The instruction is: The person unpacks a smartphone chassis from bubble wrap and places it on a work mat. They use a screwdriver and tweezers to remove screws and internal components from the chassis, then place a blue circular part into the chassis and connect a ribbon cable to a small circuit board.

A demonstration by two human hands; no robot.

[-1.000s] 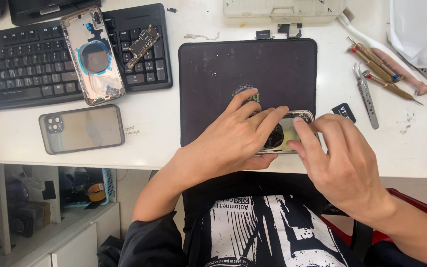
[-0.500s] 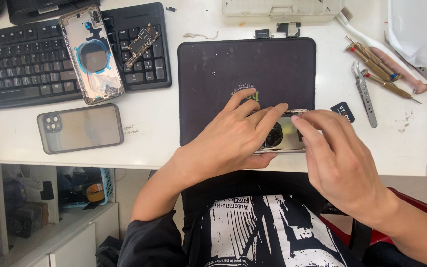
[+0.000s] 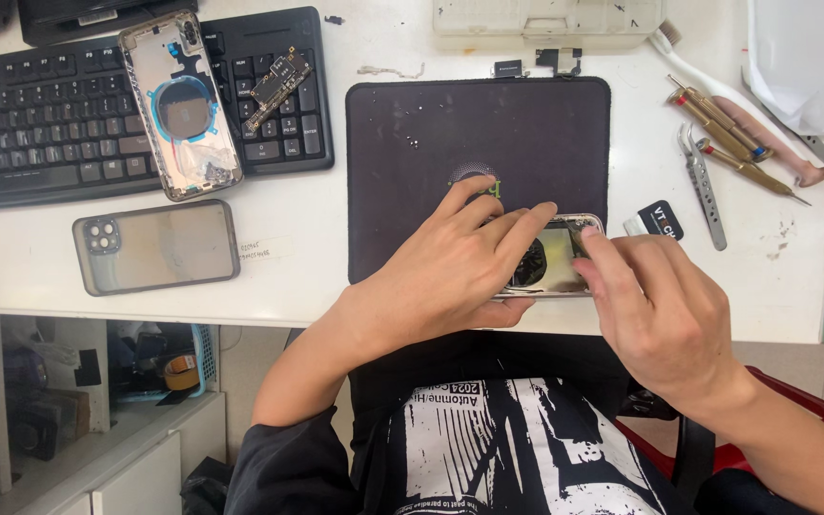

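Observation:
An opened phone housing [image 3: 555, 259] with a shiny metal frame lies at the near edge of a dark work mat [image 3: 488, 133]. My left hand [image 3: 450, 272] clasps its left half, fingers spread over the top and thumb under the near edge. My right hand [image 3: 660, 310] rests on its right end, with the fingertips pressing inside the housing. Most of the housing is hidden under both hands.
A second bare phone housing [image 3: 181, 103] and a small circuit board [image 3: 277, 84] lie on a black keyboard [image 3: 69, 124] at the back left. A phone in a clear case [image 3: 156, 246] lies face down in front of it. Tweezers [image 3: 703, 186] and screwdrivers [image 3: 731, 143] are at the right, a plastic parts box [image 3: 545, 21] at the back.
My right hand's fingers have slid a little to the left over the housing's right end. The left hand keeps its hold in the same place.

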